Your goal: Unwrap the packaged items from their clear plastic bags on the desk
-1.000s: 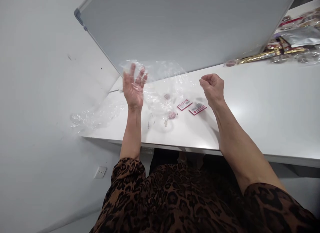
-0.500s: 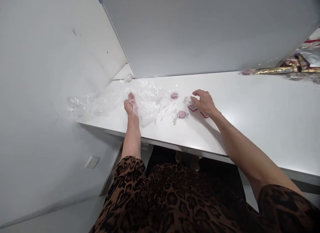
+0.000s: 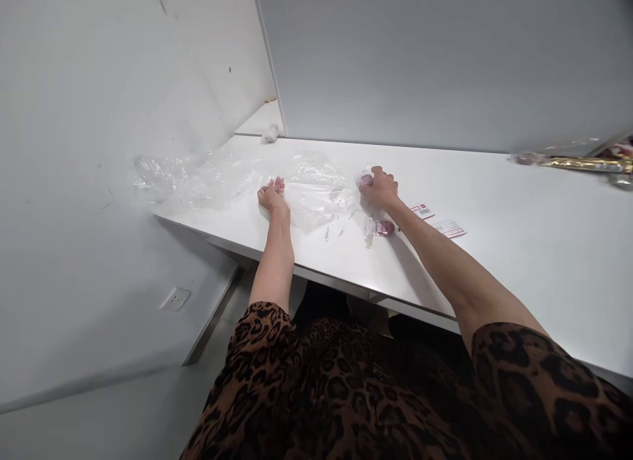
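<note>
A clear plastic bag (image 3: pixel 311 196) lies flat on the white table (image 3: pixel 519 249). My left hand (image 3: pixel 272 194) rests on its left edge with the fingers curled down against the plastic. My right hand (image 3: pixel 380 187) is closed around a small pink wrapped candy (image 3: pixel 366 180) at the bag's right side. A second pink wrapped candy (image 3: pixel 384 228) lies on the table just under my right wrist. Two small red-and-white labels (image 3: pixel 423 211) (image 3: pixel 450 229) lie to the right of my forearm.
More crumpled clear plastic (image 3: pixel 168 176) hangs over the table's left end near the wall. A grey partition board (image 3: pixel 435 64) stands along the back. Gold and red wrapped packets (image 3: pixel 583 162) lie at the far right. A small wrapped item (image 3: pixel 270 134) sits in the back corner.
Both hands came down from the air onto the table. My left hand laid the bag flat. My right hand moved left from the labels and closed on a pink candy.
</note>
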`<action>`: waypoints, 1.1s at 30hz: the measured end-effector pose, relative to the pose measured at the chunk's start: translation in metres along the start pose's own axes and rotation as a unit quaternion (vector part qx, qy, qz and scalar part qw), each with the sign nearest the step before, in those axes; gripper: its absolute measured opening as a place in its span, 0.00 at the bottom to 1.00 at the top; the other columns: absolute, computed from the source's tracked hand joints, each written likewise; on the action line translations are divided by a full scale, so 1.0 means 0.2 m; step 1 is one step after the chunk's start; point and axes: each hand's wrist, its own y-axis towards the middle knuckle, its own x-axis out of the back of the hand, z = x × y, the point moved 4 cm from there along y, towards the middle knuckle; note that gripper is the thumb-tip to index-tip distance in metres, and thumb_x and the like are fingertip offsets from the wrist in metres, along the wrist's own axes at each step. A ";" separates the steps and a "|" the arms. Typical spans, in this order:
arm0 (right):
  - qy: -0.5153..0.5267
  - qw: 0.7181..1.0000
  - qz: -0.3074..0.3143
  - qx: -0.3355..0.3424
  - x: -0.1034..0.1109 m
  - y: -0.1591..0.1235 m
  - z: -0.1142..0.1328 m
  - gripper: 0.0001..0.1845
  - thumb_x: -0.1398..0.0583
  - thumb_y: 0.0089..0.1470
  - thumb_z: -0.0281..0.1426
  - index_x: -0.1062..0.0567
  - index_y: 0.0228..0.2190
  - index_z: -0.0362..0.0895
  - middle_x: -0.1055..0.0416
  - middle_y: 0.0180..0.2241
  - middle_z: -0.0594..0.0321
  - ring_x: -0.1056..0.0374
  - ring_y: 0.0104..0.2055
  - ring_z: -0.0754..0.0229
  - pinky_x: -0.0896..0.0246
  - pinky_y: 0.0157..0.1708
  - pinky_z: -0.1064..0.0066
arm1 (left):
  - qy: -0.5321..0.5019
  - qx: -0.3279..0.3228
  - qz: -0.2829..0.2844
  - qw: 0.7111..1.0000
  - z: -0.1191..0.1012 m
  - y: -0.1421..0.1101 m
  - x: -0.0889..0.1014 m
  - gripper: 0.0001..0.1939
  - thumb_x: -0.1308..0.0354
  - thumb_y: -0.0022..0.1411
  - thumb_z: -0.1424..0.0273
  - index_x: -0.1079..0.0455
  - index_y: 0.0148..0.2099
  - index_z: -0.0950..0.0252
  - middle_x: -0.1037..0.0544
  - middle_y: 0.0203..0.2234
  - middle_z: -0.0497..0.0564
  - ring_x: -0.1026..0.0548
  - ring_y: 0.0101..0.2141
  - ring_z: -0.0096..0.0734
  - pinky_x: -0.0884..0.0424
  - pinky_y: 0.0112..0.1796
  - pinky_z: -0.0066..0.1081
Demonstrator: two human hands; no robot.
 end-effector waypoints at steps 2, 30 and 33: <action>0.051 0.999 -0.003 -0.012 -0.01 0.00 -0.03 0.17 0.36 0.51 0.33 0.27 0.45 0.46 0.22 0.44 0.50 0.28 0.49 0.43 0.31 0.54 0.46 | -0.011 -0.016 -0.017 1.000 -0.02 0.01 0.01 0.19 0.47 0.69 0.87 0.49 0.39 0.59 0.22 0.45 0.53 0.14 0.51 0.33 0.15 0.48 0.27; -0.115 0.919 0.096 0.366 0.17 -0.75 -0.19 0.25 0.52 0.73 0.45 0.19 0.50 0.51 0.26 0.61 0.49 0.38 0.67 0.39 0.47 0.66 0.42 | 0.071 -0.018 0.001 0.997 0.03 0.00 0.03 0.23 0.39 0.63 0.85 0.50 0.37 0.58 0.26 0.40 0.48 0.15 0.47 0.27 0.17 0.49 0.28; -0.135 0.930 0.064 0.335 0.28 -0.64 -0.32 0.22 0.50 0.71 0.42 0.19 0.45 0.48 0.24 0.58 0.46 0.37 0.64 0.37 0.47 0.64 0.40 | 0.075 -0.008 0.004 0.997 0.02 -0.01 0.03 0.23 0.40 0.63 0.85 0.50 0.36 0.59 0.26 0.40 0.47 0.16 0.48 0.26 0.18 0.50 0.28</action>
